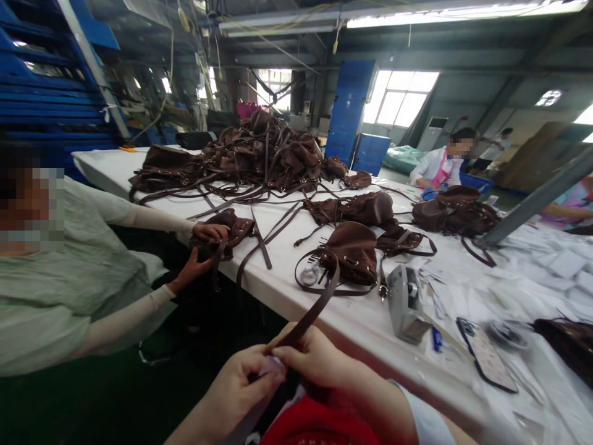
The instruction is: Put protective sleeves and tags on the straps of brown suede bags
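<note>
My left hand (245,383) is closed at the near end of a brown bag strap (315,312). A small whitish piece (273,366), perhaps paper or cloth, shows under its thumb. Touching it, my right hand (319,358) is closed around the same strap, thumb on top. From my hands the strap arches up to a dark brown suede-like drawstring bag (354,247), which lies on the white table (287,281) with gold-coloured eyelets and a fringe. Clear crinkled plastic (311,274) rests beside this bag. The strap's end is hidden in my fingers.
At left a co-worker's hands (210,238) hold another brown bag (238,232) at the table edge. A big heap of bags (273,151) lies behind. To the right are a grey device (407,303), a phone (486,355), a slanting metal post (537,201) and white papers (565,262).
</note>
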A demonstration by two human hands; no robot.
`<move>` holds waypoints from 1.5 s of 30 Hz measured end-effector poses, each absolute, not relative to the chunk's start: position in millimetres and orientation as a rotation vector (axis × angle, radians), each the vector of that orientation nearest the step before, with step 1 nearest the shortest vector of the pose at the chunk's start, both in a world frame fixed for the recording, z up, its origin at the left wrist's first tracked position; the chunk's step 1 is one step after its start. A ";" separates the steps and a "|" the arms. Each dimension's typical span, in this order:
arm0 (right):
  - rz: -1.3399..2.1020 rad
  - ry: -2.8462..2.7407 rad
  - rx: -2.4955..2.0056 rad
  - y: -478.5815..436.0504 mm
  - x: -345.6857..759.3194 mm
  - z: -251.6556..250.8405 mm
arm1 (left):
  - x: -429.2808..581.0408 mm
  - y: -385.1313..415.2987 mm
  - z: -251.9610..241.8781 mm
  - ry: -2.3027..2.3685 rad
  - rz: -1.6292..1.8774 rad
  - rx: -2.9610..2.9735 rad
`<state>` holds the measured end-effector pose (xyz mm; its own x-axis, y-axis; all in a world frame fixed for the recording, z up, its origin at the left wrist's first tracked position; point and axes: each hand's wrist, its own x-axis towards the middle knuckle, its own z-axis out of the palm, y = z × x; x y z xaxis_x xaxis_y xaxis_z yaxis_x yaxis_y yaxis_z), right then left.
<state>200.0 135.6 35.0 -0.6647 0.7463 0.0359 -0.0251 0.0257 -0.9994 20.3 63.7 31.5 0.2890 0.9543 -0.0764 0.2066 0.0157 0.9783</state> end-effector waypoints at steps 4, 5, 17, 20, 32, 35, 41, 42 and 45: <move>1.674 -1.640 -0.845 134.3 207.2 43.0 | 12.9 62.8 31.5 1.268 0.849 1.452; 1.646 -1.593 -0.861 138.3 213.1 46.9 | 9.9 62.5 31.7 1.306 0.856 1.459; 1.289 -1.250 -0.736 147.0 251.0 84.7 | 1.0 62.3 29.7 1.402 0.851 1.494; 1.271 -1.230 -0.697 148.9 256.7 85.2 | 0.4 62.5 27.9 1.404 0.816 1.495; 1.206 -1.189 -0.633 154.9 277.5 95.4 | -15.8 60.1 9.7 1.158 0.815 1.305; 1.205 -1.184 -0.639 153.8 280.4 95.3 | -16.9 57.9 5.9 1.111 0.806 1.227; 1.248 -1.180 -0.676 148.6 281.3 94.3 | -17.5 54.7 5.5 1.060 0.795 1.127; 1.253 -1.183 -0.685 147.9 281.2 94.4 | -17.8 54.4 6.0 1.052 0.797 1.127; 1.261 -1.181 -0.698 147.4 281.6 94.2 | -18.4 54.1 7.8 1.017 0.788 1.122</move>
<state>281.6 147.4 94.2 -0.1074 0.9539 0.2803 -0.3425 0.2292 -0.9111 -18.4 54.1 7.8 0.3546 0.9023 -0.2452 -0.0125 0.2668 0.9637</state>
